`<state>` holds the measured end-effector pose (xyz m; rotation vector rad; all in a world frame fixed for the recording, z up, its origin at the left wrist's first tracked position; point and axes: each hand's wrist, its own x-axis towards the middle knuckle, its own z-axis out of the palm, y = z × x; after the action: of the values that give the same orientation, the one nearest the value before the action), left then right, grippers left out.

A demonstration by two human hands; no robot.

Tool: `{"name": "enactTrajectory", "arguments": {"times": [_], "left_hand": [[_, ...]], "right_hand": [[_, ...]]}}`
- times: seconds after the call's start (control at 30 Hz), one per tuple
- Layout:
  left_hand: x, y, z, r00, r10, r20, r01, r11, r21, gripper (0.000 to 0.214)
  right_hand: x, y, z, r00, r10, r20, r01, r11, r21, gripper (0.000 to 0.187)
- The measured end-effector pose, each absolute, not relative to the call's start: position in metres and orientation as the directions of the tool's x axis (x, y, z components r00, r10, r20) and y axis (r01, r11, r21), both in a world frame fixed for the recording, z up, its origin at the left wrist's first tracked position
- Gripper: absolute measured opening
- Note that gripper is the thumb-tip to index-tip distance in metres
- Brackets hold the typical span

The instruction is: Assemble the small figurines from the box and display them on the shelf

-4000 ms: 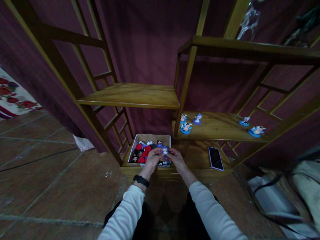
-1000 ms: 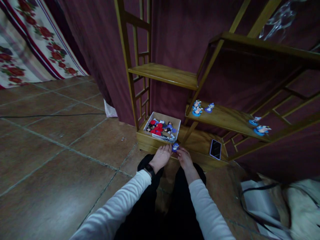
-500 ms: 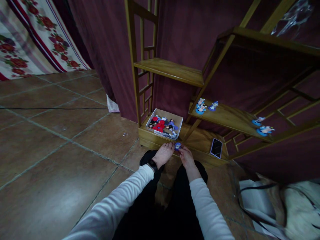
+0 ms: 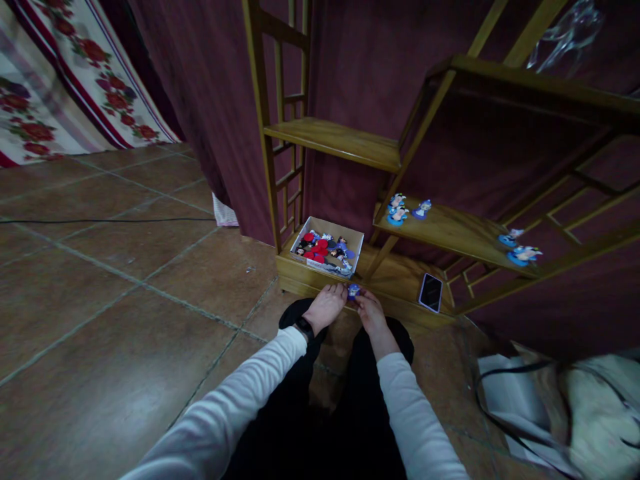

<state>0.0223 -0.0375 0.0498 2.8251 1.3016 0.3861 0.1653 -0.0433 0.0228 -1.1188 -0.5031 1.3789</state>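
Observation:
A small purple figurine (image 4: pixel 353 291) is pinched between my two hands, just in front of the shelf's bottom board. My left hand (image 4: pixel 327 305), with a dark watch at the wrist, grips its left side with fingers closed. On the other side the fingers of my right hand (image 4: pixel 371 311) close on the same figurine. Right beyond my hands stands an open cardboard box (image 4: pixel 356 248) holding several figurines, some with red bases. More figurines (image 4: pixel 397 215) in blue and purple stand at the left of the middle shelf, and others (image 4: pixel 524 255) at its right end.
The wooden shelf unit (image 4: pixel 335 141) rises in front of me against a dark red curtain (image 4: pixel 210 107). A phone (image 4: pixel 431 293) lies on its bottom board. To my right, bags (image 4: pixel 600 400) rest on the tiled floor (image 4: pixel 115 320). A clear glass-like ornament (image 4: pixel 567 40) is at the upper right.
The view has shifted slightly, so the shelf appears a little further left. Both hands keep hold of the purple figurine in nearly the same place.

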Motion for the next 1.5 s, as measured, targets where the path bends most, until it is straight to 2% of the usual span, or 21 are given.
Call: {"name": "enactTrajectory", "arguments": {"times": [0.1, 0.17, 0.23, 0.3, 0.4, 0.5, 0.6, 0.73, 0.97, 1.17, 1.5], "left_hand": [[0.022, -0.038, 0.051, 0.623, 0.757, 0.196, 0.744, -0.651, 0.152, 0.031], [0.022, -0.037, 0.05, 0.597, 0.779, 0.193, 0.745, -0.627, 0.226, 0.031], [0.022, -0.035, 0.048, 0.545, 0.815, 0.198, 0.731, -0.577, 0.365, 0.032], [0.021, -0.029, 0.043, 0.474, 0.86, 0.189, 0.669, -0.491, 0.558, 0.031], [0.021, -0.017, 0.038, 0.423, 0.899, 0.11, 0.442, -0.311, 0.842, 0.022], [0.02, -0.005, 0.036, 0.469, 0.883, -0.022, 0.139, -0.05, 0.989, 0.024], [0.018, 0.0, 0.037, 0.477, 0.866, -0.148, -0.08, 0.21, 0.974, 0.037], [0.016, 0.0, 0.039, 0.432, 0.867, -0.25, -0.192, 0.359, 0.913, 0.042], [0.016, 0.004, 0.037, 0.401, 0.863, -0.307, -0.29, 0.438, 0.851, 0.036], [0.015, 0.009, 0.032, 0.448, 0.849, -0.282, -0.335, 0.451, 0.827, 0.031], [0.013, 0.006, 0.039, 0.469, 0.838, -0.278, -0.403, 0.484, 0.777, 0.023]], "right_hand": [[0.165, -0.044, 0.023, 0.189, 0.934, -0.302, -0.505, -0.171, -0.846, 0.025], [0.166, -0.044, 0.023, 0.191, 0.935, -0.3, -0.515, -0.165, -0.841, 0.024], [0.165, -0.045, 0.023, 0.193, 0.934, -0.302, -0.528, -0.16, -0.834, 0.024], [0.165, -0.045, 0.023, 0.19, 0.932, -0.309, -0.541, -0.164, -0.825, 0.025], [0.164, -0.044, 0.022, 0.192, 0.923, -0.332, -0.557, -0.176, -0.812, 0.026], [0.16, -0.042, 0.022, 0.217, 0.913, -0.345, -0.57, -0.168, -0.805, 0.024], [0.157, -0.041, 0.022, 0.235, 0.915, -0.33, -0.591, -0.135, -0.795, 0.024], [0.153, -0.04, 0.024, 0.203, 0.93, -0.306, -0.607, -0.126, -0.785, 0.025], [0.149, -0.038, 0.026, 0.209, 0.952, -0.225, -0.556, -0.074, -0.828, 0.036], [0.144, -0.032, 0.022, 0.263, 0.952, -0.159, -0.492, -0.009, -0.871, 0.046], [0.145, -0.031, 0.021, 0.274, 0.938, -0.21, -0.457, -0.065, -0.887, 0.048]]}}
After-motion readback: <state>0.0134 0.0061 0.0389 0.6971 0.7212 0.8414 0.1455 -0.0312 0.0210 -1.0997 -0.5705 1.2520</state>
